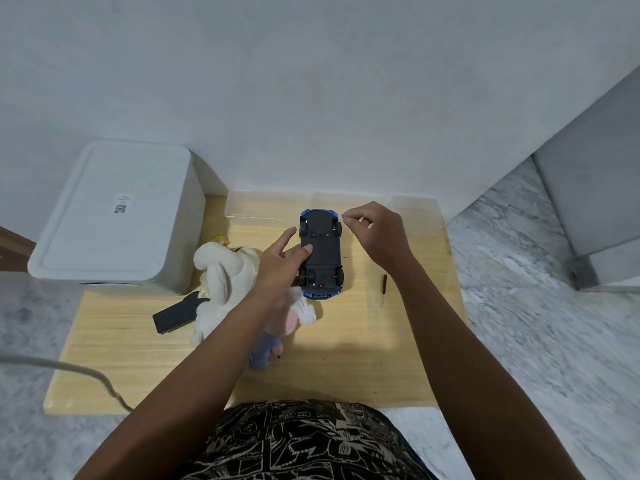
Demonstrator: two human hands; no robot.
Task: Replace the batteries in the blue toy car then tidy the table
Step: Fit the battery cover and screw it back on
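The blue toy car (321,252) lies upside down near the counter's (363,358) far edge. The left hand (277,261) presses its underside with straight fingers; the right hand (375,233) hovers just beside it, fingertips pinched, contents unclear. Bare wood lies toward the near edge.

The blue toy car (321,252) lies upside down on the wooden table (363,341), dark underside up. The left hand (277,263) rests its thumb on the underside, fingers extended. The right hand (375,232), right of the car's far end, has thumb and forefinger pinched together; whether they hold anything is unclear. A small dark screwdriver (384,284) lies further right. Plush toys (225,271) and a black cover (175,315) lie left, near a white box (114,216).
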